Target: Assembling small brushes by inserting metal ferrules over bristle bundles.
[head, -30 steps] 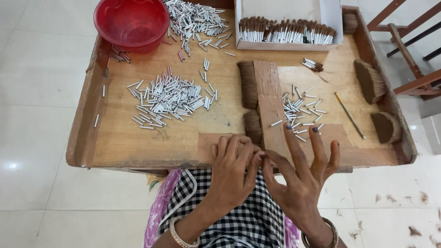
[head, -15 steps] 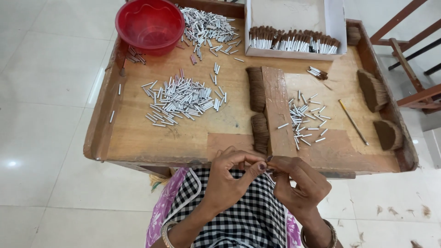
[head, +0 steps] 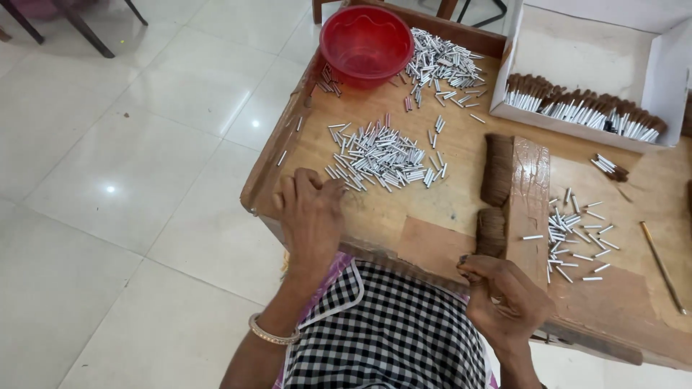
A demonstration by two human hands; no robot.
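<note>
My left hand point(head: 311, 214) rests palm down on the wooden tray table point(head: 447, 209), its fingertips at the near edge of a pile of small silver tubes point(head: 380, 156). I cannot see anything held in it. My right hand point(head: 504, 295) is curled near the table's front edge, fingers pinched just below a tuft of brown fibre point(head: 492, 232) that lies against a wooden block point(head: 528, 202). What it pinches is too small to make out. A second, smaller scatter of silver tubes point(head: 577, 241) lies right of the block.
A red plastic bowl point(head: 366, 43) stands at the far left corner with more silver tubes point(head: 441, 66) beside it. A white box point(head: 587, 108) at the back holds finished brown-tipped pieces. A thin stick point(head: 662, 266) lies at the right. White floor tiles surround the table.
My hands were together at my lap; now the left has reached out to the big tube pile and the right has moved beside the fibre tuft. The view has swung left.
</note>
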